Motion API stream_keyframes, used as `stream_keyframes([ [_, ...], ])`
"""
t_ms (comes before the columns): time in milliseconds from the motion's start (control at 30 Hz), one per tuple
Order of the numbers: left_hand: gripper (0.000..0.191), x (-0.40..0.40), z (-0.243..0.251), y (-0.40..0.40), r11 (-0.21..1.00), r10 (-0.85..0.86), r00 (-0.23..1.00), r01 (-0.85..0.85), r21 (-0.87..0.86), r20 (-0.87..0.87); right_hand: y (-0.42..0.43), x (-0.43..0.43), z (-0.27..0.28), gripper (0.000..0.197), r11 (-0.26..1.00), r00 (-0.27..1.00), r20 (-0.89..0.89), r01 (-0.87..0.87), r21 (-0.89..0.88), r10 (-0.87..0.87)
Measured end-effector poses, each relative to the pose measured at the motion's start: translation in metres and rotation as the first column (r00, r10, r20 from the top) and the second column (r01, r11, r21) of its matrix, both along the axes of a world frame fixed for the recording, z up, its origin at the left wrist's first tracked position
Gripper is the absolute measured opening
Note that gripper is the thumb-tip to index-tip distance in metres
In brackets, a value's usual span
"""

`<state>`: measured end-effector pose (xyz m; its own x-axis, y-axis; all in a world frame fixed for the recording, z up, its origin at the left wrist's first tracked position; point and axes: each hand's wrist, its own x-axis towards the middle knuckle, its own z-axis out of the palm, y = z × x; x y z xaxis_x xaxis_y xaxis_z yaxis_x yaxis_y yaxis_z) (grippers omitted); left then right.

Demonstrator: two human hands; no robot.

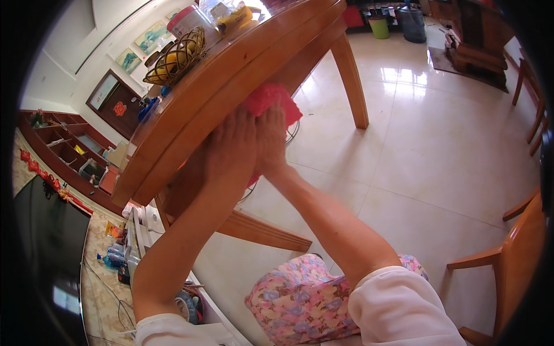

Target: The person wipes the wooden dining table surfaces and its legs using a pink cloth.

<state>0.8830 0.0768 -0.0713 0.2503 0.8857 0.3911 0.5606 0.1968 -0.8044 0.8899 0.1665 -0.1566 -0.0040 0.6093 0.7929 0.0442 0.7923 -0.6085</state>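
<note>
Both my hands reach under the curved edge of a wooden table [255,56], side by side and close together. Bright pink thin material [270,97], plastic or cloth, shows beyond the fingertips of my right hand [272,138], which appears to touch it. My left hand [233,138] lies just beside, its fingers stretched out and blurred. A smaller bit of pink shows below the wrists. Parts of a round wire frame [293,132] appear behind my hands. Whether either hand grips the pink material is hidden.
On the table stand a woven basket of fruit [175,60] and a tub [190,19]. Table legs [350,82] reach the tiled floor [415,142]. A wooden chair [517,259] is at right. A television [52,242] and a cluttered cabinet top [101,294] stand at left.
</note>
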Motion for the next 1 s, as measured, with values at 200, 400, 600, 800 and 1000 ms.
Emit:
stream_keyframes([
  [200,0.048,0.001,0.011,-0.093,0.999,0.021,0.998,-0.024,0.040,0.065,-0.088,0.007,0.031,0.062,0.987,0.966,-0.234,-0.132,-0.087,0.108],
  [400,0.058,0.009,-0.006,-0.120,0.987,-0.006,0.980,-0.026,0.162,0.199,-0.107,0.018,0.014,0.064,0.962,0.948,-0.166,-0.266,0.053,0.271],
  [600,0.052,0.010,0.001,-0.099,0.960,-0.035,0.947,-0.057,0.273,0.321,-0.084,0.027,0.012,0.064,0.940,0.934,-0.105,-0.337,0.052,0.341],
  [800,0.045,0.006,-0.001,-0.129,0.989,-0.079,0.956,0.039,0.144,0.283,-0.119,0.012,-0.004,0.063,0.936,0.934,-0.065,-0.351,0.006,0.351],
  [1000,0.042,0.005,-0.055,-0.183,0.985,-0.102,0.940,0.049,0.166,0.325,-0.167,0.022,-0.036,0.062,0.884,0.874,-0.138,-0.464,0.055,0.467],
])
